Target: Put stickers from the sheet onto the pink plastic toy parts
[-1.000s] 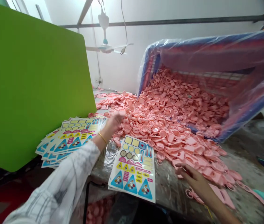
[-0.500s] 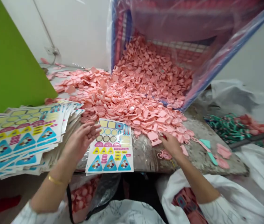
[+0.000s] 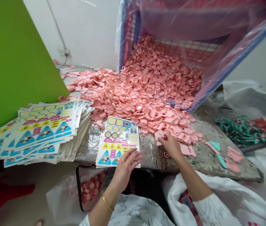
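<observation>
1. A sticker sheet (image 3: 114, 138) printed with yellow circles and blue triangles lies at the table's (image 3: 151, 153) front edge.
2. The left hand (image 3: 130, 160), palm turned inward and fingers loosely extended, is over the sheet's lower right corner, holding nothing visible.
3. The right hand (image 3: 170, 143) bends its fingers at a pink plastic piece (image 3: 158, 135) before the heap; whether it grips it, I cannot tell.
4. Pink plastic pieces (image 3: 128, 103) spill from a tipped crate (image 3: 229, 80) toward the table's front edge.
5. More sticker sheets (image 3: 45, 125) are stacked near the left edge.
</observation>
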`<control>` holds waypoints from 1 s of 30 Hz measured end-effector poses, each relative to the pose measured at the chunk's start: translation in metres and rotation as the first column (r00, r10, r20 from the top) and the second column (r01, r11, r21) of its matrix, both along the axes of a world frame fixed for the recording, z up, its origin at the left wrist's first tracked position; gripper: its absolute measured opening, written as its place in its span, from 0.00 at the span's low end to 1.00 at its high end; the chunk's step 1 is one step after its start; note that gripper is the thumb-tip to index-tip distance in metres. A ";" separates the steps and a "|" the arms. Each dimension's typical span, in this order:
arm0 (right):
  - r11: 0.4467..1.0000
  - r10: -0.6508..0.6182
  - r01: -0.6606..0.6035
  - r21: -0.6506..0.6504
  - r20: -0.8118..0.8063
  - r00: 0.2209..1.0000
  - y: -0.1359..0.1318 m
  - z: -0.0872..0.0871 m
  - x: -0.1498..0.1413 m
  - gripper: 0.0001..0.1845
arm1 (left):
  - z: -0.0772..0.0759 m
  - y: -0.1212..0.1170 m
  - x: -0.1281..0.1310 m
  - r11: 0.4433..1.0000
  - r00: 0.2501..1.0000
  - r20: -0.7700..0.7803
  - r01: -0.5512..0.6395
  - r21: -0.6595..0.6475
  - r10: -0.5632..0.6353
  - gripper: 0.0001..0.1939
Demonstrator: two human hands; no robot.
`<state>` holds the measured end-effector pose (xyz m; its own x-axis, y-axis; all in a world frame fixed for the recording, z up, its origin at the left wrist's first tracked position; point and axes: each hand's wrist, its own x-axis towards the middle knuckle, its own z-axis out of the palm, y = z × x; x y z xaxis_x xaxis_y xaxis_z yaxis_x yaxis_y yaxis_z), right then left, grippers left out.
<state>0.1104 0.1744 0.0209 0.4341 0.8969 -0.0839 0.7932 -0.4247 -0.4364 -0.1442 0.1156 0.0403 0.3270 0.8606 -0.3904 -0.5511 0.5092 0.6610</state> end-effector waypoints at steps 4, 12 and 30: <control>0.957 0.216 -0.063 0.283 -0.550 0.807 -0.006 0.000 -0.034 0.22 | -0.004 0.023 0.013 0.998 0.995 0.085 -0.050 -0.031 0.053 0.24; 0.918 0.394 -0.223 0.327 -0.696 0.600 0.007 -0.004 -0.118 0.24 | -0.014 0.066 0.009 0.961 0.964 -0.037 -0.261 0.086 0.265 0.16; 0.951 0.263 -0.242 0.194 -0.087 0.961 0.084 -0.032 -0.125 0.22 | -0.058 0.146 -0.033 0.930 0.874 -0.345 -0.259 0.262 0.341 0.15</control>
